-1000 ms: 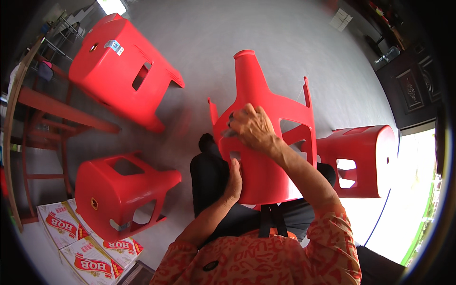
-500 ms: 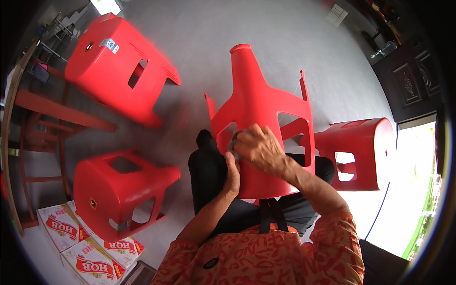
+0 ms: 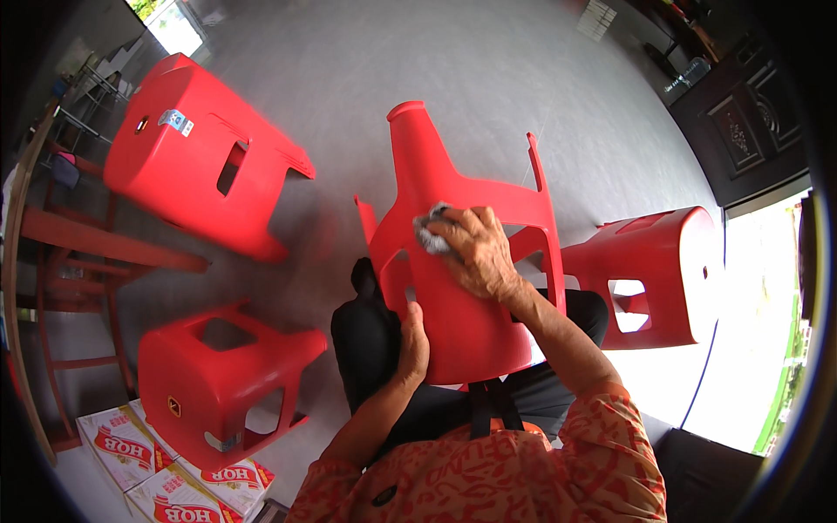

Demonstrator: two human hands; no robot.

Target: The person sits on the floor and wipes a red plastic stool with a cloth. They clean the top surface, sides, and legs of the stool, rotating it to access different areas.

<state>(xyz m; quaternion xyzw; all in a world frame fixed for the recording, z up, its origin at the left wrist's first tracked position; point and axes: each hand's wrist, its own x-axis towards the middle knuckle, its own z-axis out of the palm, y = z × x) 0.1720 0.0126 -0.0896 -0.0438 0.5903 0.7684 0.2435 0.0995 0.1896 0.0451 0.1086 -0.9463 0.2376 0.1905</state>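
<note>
A red plastic stool (image 3: 471, 336) lies tipped across my lap, its legs pointing away from me. My right hand (image 3: 481, 257) presses a crumpled grey cloth (image 3: 431, 230) onto the stool's upper side, near where a leg begins. At the stool's left edge, my left hand (image 3: 415, 347) grips the rim beside a cut-out. Its thumb lies on top, and the other fingers are mostly hidden.
Other red stools lie on their sides: one far left (image 3: 196, 157), one near left (image 3: 209, 383), one at right (image 3: 649, 279). White-and-red cartons (image 3: 122, 444) sit at lower left. A wooden chair (image 3: 83, 357) stands left; a dark carved door (image 3: 741, 131) is at right.
My right hand and the cloth have moved up the stool, away from me. The stool has shifted slightly left and nearer in view, and my left hand still holds its edge.
</note>
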